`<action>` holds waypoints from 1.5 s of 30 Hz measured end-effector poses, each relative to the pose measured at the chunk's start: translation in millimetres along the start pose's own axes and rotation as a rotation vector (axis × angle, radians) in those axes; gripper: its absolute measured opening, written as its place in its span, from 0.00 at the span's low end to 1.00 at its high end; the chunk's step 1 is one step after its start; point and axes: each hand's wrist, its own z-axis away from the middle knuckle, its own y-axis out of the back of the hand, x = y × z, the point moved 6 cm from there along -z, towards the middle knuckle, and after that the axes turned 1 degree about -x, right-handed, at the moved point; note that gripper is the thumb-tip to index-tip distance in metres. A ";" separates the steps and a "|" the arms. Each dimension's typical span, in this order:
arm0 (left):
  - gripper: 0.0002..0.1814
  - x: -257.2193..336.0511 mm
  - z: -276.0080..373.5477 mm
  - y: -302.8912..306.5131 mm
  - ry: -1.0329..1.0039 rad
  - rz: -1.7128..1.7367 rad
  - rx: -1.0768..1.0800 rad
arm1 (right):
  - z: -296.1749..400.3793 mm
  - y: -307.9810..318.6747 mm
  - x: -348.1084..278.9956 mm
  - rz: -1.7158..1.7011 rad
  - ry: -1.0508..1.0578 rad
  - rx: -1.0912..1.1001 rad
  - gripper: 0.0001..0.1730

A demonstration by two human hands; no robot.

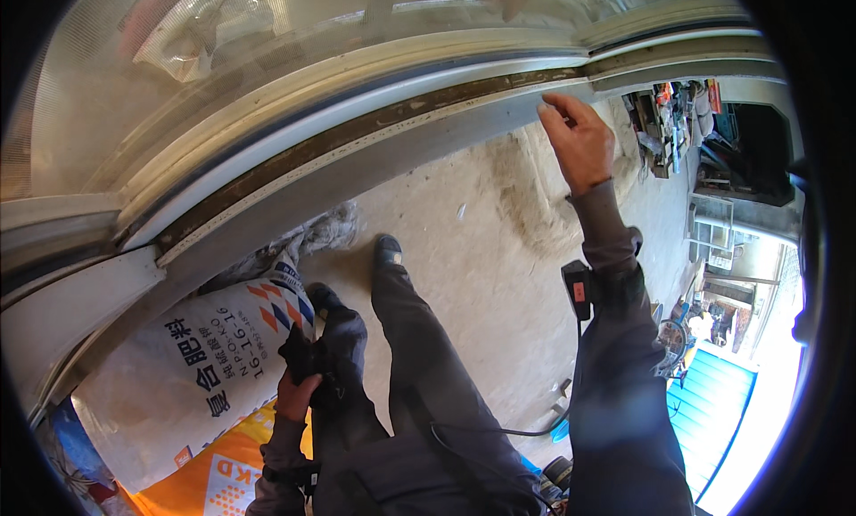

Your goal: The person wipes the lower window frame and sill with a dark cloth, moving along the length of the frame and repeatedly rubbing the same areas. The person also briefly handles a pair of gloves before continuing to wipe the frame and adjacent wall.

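My left hand [297,394] is closed around a crumpled black item [304,355], perhaps a cloth or glove, in front of my left leg. Beside it stands a full white fertilizer sack [167,375] with printed writing. My right hand [580,142] is raised at the upper right, its fingers loosely curled and nothing seen between them. Its fingertips appear close to the grey sill [468,118] of a window with a sliding frame [374,81]; contact cannot be told. Behind the frame is a glass pane [334,21] with reflections.
An orange sack [194,479] lies beside the white one. A grey bundle [328,232] rests by the wall near my feet. To the right are a cluttered shelf [662,128], a bicycle wheel [672,342] and a blue panel [712,402]. A black cable [508,431] runs from my right forearm.
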 end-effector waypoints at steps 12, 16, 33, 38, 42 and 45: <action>0.29 -9.9 3.6 0.7 0.025 0.049 -0.014 | 11.5 -111.3 -105.5 0.190 -0.064 -0.343 0.23; 0.30 -11.5 4.4 7.9 0.003 0.037 0.000 | 7.1 -119.5 -100.9 0.240 -0.124 -0.351 0.25; 0.29 -8.4 5.6 16.8 -0.015 0.039 -0.059 | 11.1 -118.6 -103.6 0.290 -0.303 -0.167 0.19; 0.28 -8.8 8.1 20.4 -0.078 0.014 -0.039 | 11.5 -118.9 -103.0 0.278 -0.215 -0.191 0.20; 0.30 -14.2 9.6 17.4 0.051 0.074 -0.052 | 11.4 -121.8 -97.9 0.243 -0.208 -0.203 0.21; 0.29 -9.5 9.9 12.7 0.006 0.064 -0.091 | 14.2 -112.5 -97.3 0.102 -0.147 -0.125 0.19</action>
